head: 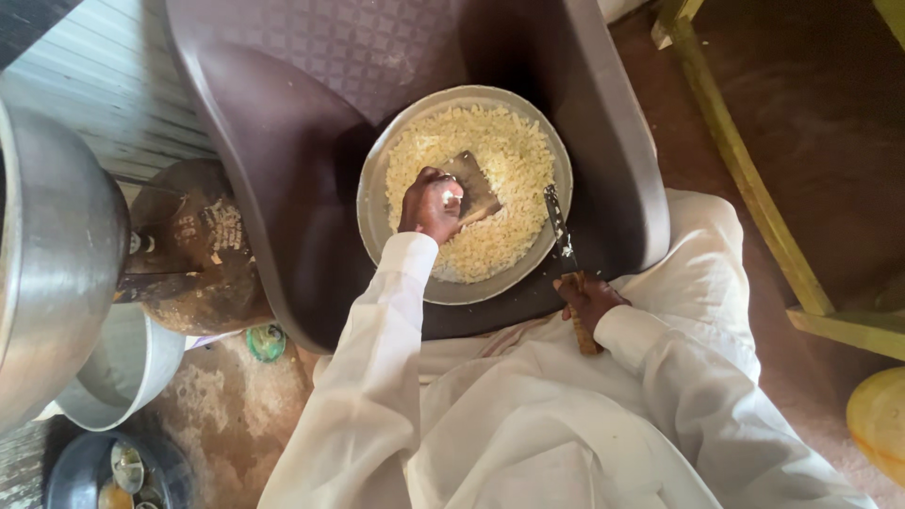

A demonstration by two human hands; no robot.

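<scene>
A round metal plate (377,221) heaped with pale yellow chopped bits (504,160) rests on the seat of a dark brown plastic chair (283,141). My left hand (429,203) is closed on the handle of a flat scraper-like tool (476,184) lying in the pile. My right hand (586,297) grips the wooden handle of a knife (558,226), whose blade lies across the plate's right rim. Both arms wear white sleeves.
A large metal pot (52,254) stands at the left, a smaller metal bowl (127,368) below it, and a dark bowl with utensils (90,471) at bottom left. A soiled round board (203,254) lies beside the chair. Yellow-green wooden furniture legs (745,170) run at the right.
</scene>
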